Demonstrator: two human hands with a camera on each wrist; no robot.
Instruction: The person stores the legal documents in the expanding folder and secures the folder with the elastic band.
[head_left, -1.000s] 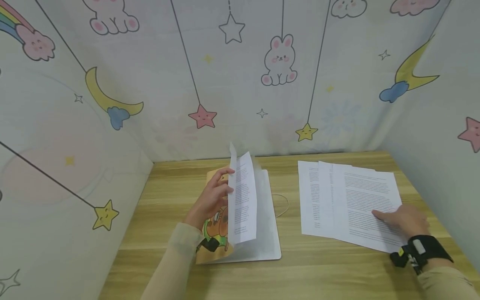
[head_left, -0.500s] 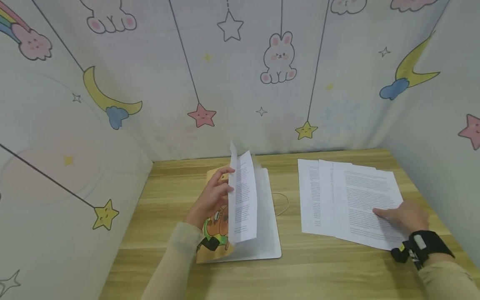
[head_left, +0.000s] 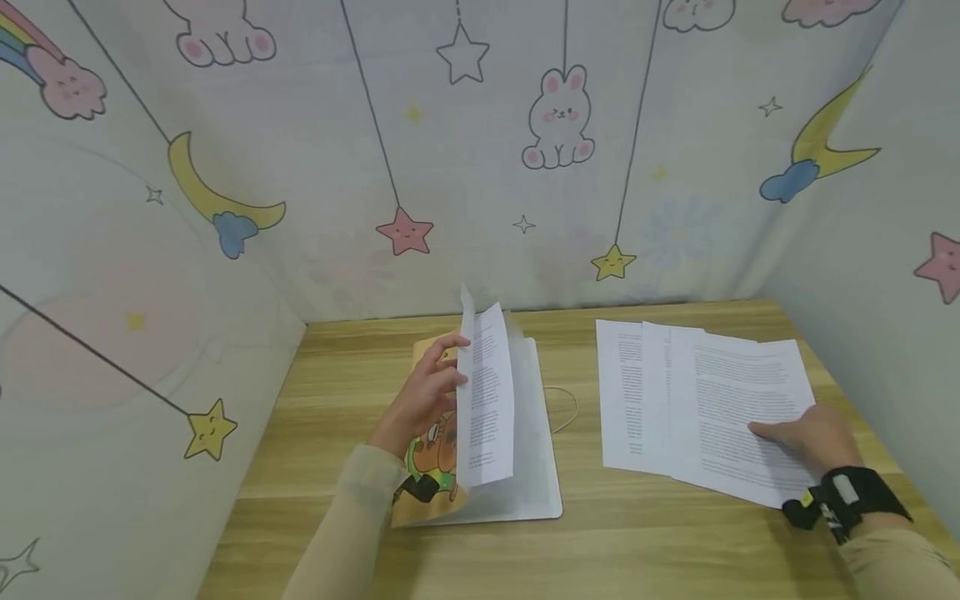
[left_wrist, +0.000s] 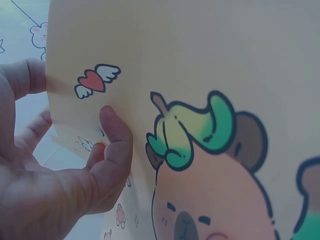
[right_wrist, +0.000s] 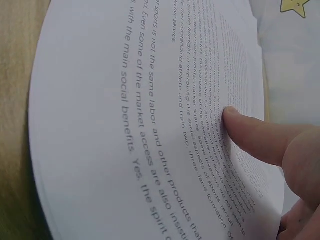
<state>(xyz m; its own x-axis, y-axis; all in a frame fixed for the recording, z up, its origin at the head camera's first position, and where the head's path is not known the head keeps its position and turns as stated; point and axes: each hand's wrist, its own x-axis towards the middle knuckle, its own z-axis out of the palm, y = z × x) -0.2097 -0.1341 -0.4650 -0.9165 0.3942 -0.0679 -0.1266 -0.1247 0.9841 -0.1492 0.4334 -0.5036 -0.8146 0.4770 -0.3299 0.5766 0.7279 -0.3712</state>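
Note:
In the head view my left hand [head_left: 423, 400] holds the raised cover of a folder [head_left: 540, 450] partly open. The left wrist view shows the folder's tan cover [left_wrist: 200, 60] with a cartoon capybara and a winged heart, my fingers at its edge. A printed sheet [head_left: 491, 400] stands upright inside the folder. To the right, my right hand [head_left: 813, 437] pinches the right side of the top printed sheet [head_left: 738, 400], its thumb [right_wrist: 265, 140] lying over the text. Other printed sheets [head_left: 621, 400] fan out to the left beneath it. The fingers under the paper are mostly hidden.
The wooden table [head_left: 630, 542] meets a white backdrop [head_left: 480, 183] printed with stars, moons and bunnies at the back and both sides. A thin cord loop [head_left: 576, 408] sticks out from the folder's right edge.
The top printed sheet has slid slightly to the right along with my right hand, widening the fan a little. My left hand and the folder stay as they were.

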